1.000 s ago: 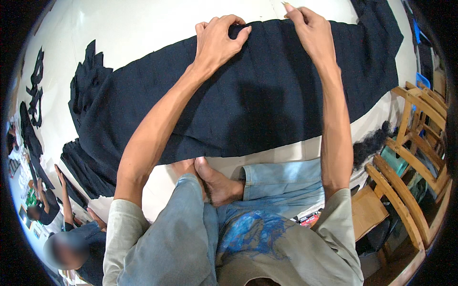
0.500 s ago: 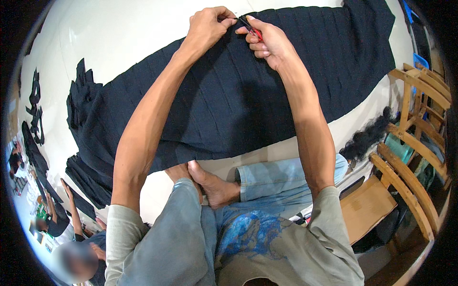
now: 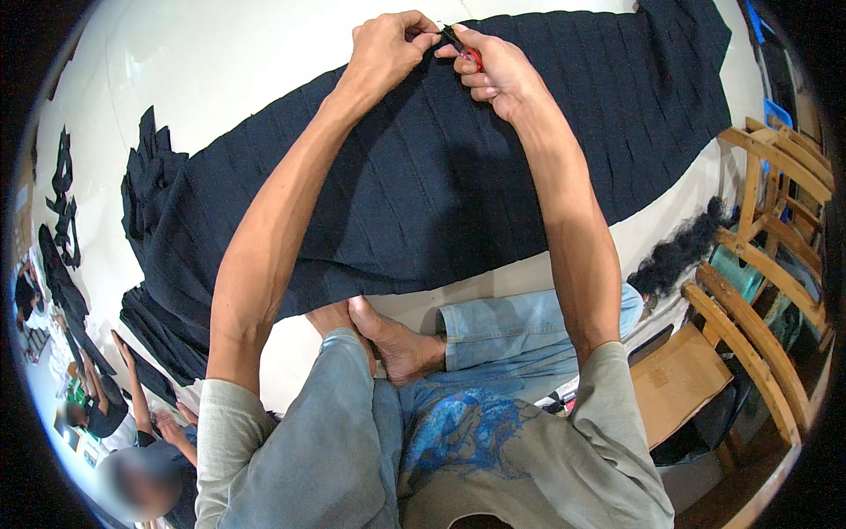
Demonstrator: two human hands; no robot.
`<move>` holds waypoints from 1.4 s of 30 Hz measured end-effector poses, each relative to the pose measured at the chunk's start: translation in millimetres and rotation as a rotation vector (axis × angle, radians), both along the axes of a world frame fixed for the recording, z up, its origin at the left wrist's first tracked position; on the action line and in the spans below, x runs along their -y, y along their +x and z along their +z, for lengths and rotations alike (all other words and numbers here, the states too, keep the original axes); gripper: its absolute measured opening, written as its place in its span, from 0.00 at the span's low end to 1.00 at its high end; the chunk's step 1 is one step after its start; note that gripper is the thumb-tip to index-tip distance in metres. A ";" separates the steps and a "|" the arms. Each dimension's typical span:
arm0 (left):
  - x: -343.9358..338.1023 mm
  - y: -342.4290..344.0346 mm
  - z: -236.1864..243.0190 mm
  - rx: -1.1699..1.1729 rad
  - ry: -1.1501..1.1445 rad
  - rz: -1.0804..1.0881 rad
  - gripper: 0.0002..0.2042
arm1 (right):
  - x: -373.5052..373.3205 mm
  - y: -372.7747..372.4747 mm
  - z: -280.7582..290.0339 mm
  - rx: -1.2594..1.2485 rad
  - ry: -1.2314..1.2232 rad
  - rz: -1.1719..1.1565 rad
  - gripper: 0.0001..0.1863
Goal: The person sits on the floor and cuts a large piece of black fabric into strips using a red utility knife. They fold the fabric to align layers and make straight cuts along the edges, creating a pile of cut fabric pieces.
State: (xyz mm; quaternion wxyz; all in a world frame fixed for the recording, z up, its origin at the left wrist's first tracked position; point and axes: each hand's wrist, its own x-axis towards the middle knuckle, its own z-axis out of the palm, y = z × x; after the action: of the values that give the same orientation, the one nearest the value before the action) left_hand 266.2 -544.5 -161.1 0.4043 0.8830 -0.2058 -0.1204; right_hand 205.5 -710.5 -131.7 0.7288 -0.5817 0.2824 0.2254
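Observation:
A long black cloth (image 3: pixel 388 194) with evenly spaced crosswise lines lies spread before me. At its far edge my left hand (image 3: pixel 388 51) is closed, thumb and forefinger pinching a bit of that edge. Just to the right, my right hand (image 3: pixel 500 75) is wrapped around small red-and-black snips (image 3: pixel 472 58), whose tip points at the pinched spot. The fingers partly hide the snips, and their blades are too small to make out. Both forearms reach across the cloth.
Wooden chairs or stools (image 3: pixel 749 309) stand at the right, beside a cardboard piece (image 3: pixel 679 383) and a dark fluffy tuft (image 3: pixel 679 251). Black cloth scraps (image 3: pixel 66 198) lie on the pale surface at left. Another person (image 3: pixel 145 480) sits at lower left, with more people beyond.
My hands stay almost in place at the cloth's far edge, with the snips shifting slightly in the right. At lower left, the other person's hand has moved.

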 end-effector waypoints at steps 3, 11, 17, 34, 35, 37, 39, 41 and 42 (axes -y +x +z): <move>0.9 -1.2 1.5 0.009 -0.002 0.002 0.11 | -2.2 2.2 -3.0 0.011 -0.018 -0.005 0.20; 3.0 0.6 1.0 0.043 0.092 -0.030 0.14 | 0.4 -5.8 1.7 0.209 -0.051 -0.197 0.20; 44.5 22.1 3.7 0.190 0.351 -0.156 0.17 | 33.0 -19.5 7.6 0.170 0.029 -0.219 0.23; 37.6 23.8 -12.0 0.111 0.149 -0.113 0.13 | 34.2 2.6 -2.4 0.045 -0.059 -0.054 0.21; 37.4 23.9 -12.6 0.087 0.132 -0.108 0.13 | 34.5 3.7 -3.0 0.057 -0.064 -0.041 0.20; 36.3 24.0 -14.7 0.083 0.114 -0.108 0.13 | 35.3 5.7 -4.9 0.058 -0.099 -0.024 0.20; 35.1 24.2 -17.2 0.118 0.111 -0.123 0.13 | 35.6 7.7 -7.9 0.062 -0.124 -0.016 0.19; 34.4 23.7 -18.5 0.164 0.152 -0.157 0.13 | 35.6 9.1 -10.4 0.056 -0.141 -0.021 0.19; 34.3 23.3 -17.9 0.187 0.172 -0.174 0.13 | 36.0 9.2 -11.1 0.093 -0.107 -0.048 0.19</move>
State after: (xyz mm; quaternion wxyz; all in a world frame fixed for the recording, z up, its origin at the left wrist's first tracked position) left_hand 289.4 -578.9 -179.0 0.2942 0.9006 -0.3073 -0.0895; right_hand 214.7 -746.5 -142.7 0.7140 -0.6228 0.2739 0.1652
